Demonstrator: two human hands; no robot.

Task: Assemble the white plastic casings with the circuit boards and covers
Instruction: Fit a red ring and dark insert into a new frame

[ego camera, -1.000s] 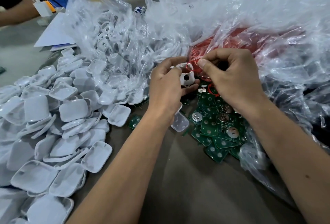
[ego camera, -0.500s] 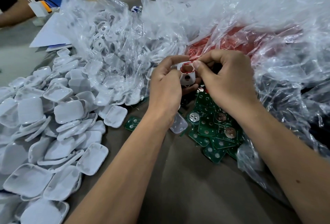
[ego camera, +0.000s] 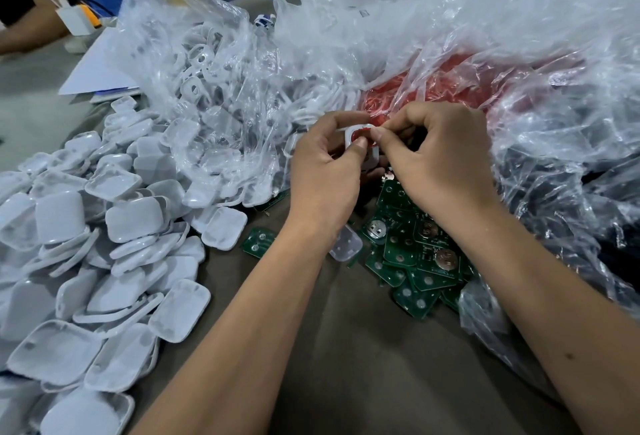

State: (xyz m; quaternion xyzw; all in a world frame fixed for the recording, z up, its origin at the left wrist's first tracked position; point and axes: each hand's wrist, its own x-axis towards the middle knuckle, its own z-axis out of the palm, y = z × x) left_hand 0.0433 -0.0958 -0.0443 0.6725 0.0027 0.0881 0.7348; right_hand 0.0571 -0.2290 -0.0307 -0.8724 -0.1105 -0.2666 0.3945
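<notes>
left hand (ego camera: 325, 171) grips small white plastic casing (ego camera: 350, 133); right hand (ego camera: 436, 157) pinches red ring (ego camera: 363, 134) there: seat it evenly, press gently.

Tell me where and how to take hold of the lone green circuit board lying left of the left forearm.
That circuit board lies flat on the brown table, apart from the main pile of boards. Being thin and flat, it is probably best pinched by two opposite edges, fingers coming straight down from above. Its near and left edges look free; the white covers crowd its far left corner.
</notes>
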